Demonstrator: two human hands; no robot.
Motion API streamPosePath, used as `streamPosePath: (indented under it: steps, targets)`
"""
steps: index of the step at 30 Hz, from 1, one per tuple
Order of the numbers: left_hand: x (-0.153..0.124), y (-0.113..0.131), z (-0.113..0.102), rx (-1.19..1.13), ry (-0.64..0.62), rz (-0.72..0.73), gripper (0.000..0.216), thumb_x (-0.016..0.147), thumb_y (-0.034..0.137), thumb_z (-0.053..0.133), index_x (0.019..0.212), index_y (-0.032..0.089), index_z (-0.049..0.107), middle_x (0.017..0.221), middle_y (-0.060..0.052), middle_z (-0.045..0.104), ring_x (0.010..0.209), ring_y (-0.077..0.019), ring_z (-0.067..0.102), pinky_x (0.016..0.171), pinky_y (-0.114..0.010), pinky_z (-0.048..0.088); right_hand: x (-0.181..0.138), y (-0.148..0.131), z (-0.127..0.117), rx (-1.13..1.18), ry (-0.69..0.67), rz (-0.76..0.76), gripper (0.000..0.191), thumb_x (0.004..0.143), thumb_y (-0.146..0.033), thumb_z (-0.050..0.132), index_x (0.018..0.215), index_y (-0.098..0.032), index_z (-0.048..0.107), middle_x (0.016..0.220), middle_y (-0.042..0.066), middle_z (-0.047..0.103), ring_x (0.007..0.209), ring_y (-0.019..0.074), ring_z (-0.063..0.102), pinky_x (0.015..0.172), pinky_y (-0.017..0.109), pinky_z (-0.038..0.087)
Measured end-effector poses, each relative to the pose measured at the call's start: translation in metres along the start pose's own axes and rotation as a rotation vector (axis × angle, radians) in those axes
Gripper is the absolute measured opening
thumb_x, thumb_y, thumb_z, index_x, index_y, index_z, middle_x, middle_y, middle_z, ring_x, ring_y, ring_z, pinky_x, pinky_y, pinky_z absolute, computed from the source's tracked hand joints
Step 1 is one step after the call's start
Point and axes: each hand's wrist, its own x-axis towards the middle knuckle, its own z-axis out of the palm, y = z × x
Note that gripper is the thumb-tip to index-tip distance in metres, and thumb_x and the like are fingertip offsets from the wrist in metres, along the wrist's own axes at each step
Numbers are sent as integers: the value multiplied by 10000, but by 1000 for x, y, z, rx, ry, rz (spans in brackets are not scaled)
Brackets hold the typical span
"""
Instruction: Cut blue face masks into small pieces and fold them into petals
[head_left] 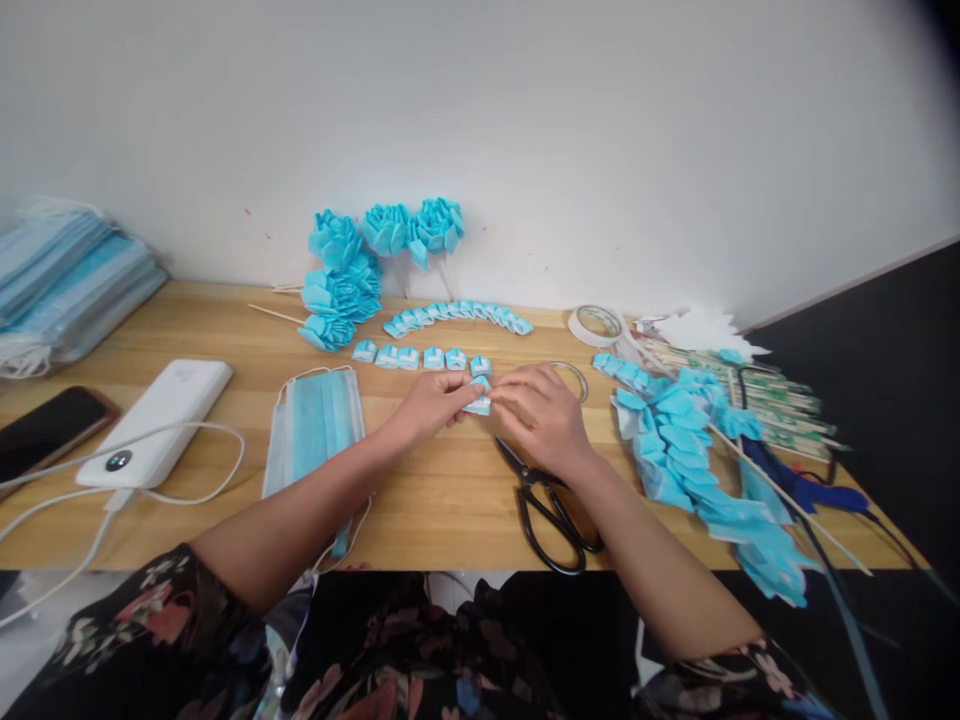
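Observation:
Between my fingertips is a small folded blue petal piece (478, 404) with a whitish patch, seemingly cut from mask fabric. My left hand (431, 408) pinches it from the left, thumb along its edge. From the right, my right hand (546, 415) has its closed fingertips against the piece's other side. Just beyond my hands runs a row of similar folded blue petals (433, 357), with a curved, overlapping row of petals (461, 312) behind it. Black-handled scissors (546, 500) lie beneath my right wrist. Blue face masks (319, 415) lie beside my left forearm.
Blue fabric flowers on sticks (334, 290) rest near the wall. A white tape roll (595, 325), a heap of blue petals (675, 440) and a blue glue gun (806, 490) are at right. A white power bank (161, 415), phone (52, 425) and mask stack (82, 280) occupy the left.

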Motion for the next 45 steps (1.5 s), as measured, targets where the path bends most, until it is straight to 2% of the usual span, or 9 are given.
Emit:
streamPosePath:
  steps: [10,18,25,38,42,45]
  targets:
    - [-1,0,1,-70,-4,-2,384,760,495,588,579,160,537,503,24,492,478,-80,435,486,-218,331,-2,3,0,-25,-40,-46,170,881,-159,618,1013,-234,694,971,62,722,899,209,641,821,389,507]
    - [-2,5,2,-84,-62,-22,407,776,525,593,635,143,595,539,11,523,508,-89,470,494,-216,369,-4,7,1,17,-7,53,160,884,-160,587,938,-255,704,911,46,725,855,213,640,779,399,507]
    - [-1,3,1,-63,-117,-1,273,711,415,631,677,148,592,607,19,548,520,-72,441,493,-203,341,-2,3,0,38,14,93,127,884,-155,582,894,-242,674,883,39,720,843,204,636,767,379,498]
    - [-3,3,2,68,-57,1,261,755,380,575,613,162,553,534,39,457,493,-75,373,480,-215,261,-5,4,9,387,46,567,111,861,-275,590,793,-221,659,775,0,693,679,153,622,615,284,501]
    - [-2,1,2,100,-59,6,242,747,357,579,605,163,548,517,45,439,481,-71,363,478,-215,256,-5,8,8,475,105,651,138,862,-310,584,800,-207,652,735,-2,679,642,141,604,596,265,496]
    - [-2,1,2,72,-60,-19,235,747,354,584,616,162,553,515,46,444,472,-68,366,471,-209,266,-4,8,5,413,174,641,126,867,-297,582,815,-210,658,761,4,693,665,142,611,615,262,500]
